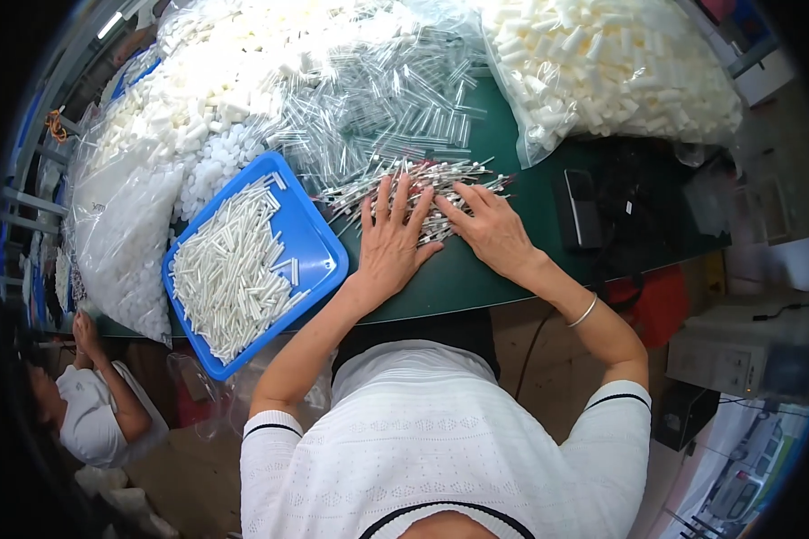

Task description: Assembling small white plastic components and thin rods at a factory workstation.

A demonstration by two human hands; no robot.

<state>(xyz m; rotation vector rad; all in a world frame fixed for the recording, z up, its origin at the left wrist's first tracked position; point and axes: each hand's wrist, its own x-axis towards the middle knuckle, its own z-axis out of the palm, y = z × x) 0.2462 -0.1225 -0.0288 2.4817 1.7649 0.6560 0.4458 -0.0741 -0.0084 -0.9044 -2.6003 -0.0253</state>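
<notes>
A loose pile of thin white sticks, some with dark red parts (463, 171), lies on the green table. My left hand (391, 238) rests on the pile's near left side, fingers spread and pointing away from me. My right hand (494, 229) lies on its right side, fingers apart and slightly bent, thumb and forefinger toward the left hand. Both hands touch the sticks; neither grips any that I can see. Sticks under my palms are hidden. Left of my hands, a blue tray (324, 260) holds many short white rods (229, 278).
Clear tubes (395, 99) are heaped behind the sticks. Bags of white cylindrical pieces stand at the left (121, 242) and back right (611, 72). A black device (582, 208) lies right on the green table (404, 310). Another person (108, 404) sits at the lower left.
</notes>
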